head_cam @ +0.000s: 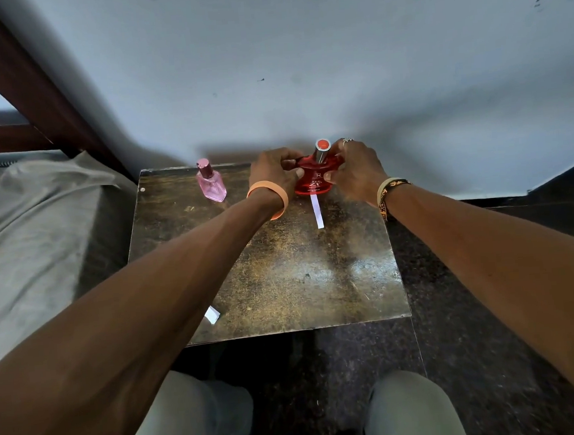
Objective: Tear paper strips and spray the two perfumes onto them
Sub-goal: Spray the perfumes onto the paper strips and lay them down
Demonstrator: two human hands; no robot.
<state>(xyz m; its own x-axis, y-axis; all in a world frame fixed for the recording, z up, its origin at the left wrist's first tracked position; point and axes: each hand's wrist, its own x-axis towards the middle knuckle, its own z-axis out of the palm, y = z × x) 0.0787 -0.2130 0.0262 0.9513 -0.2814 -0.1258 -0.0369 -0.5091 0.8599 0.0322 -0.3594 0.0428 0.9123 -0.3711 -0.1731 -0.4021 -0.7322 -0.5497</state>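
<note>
Head cam, only view. Gripping red perfume bottle from both flanks: left hand curled round its left side w/ thumb on front face, right hand curled round its right side, thumb likewise on front. Standing upright on table at far edge by wall, silver cap on top.

Left of red bottle, apart from it: pink perfume bottle, upright, capped. Straight toward camera from red bottle's base: white paper strip, flat, far end at or under the base, can't tell which. Well nearer and left of red bottle, by table's near edge: small paper scrap, just beside left forearm.

Probably about to lift or uncap red bottle before spraying strip. To do well: steady body w/ one hand, pull cap straight up w/ other. Lift clear first to avoid dragging strip. Aim nozzle at strip's free end, one short press, pointing away from pink bottle.
</note>
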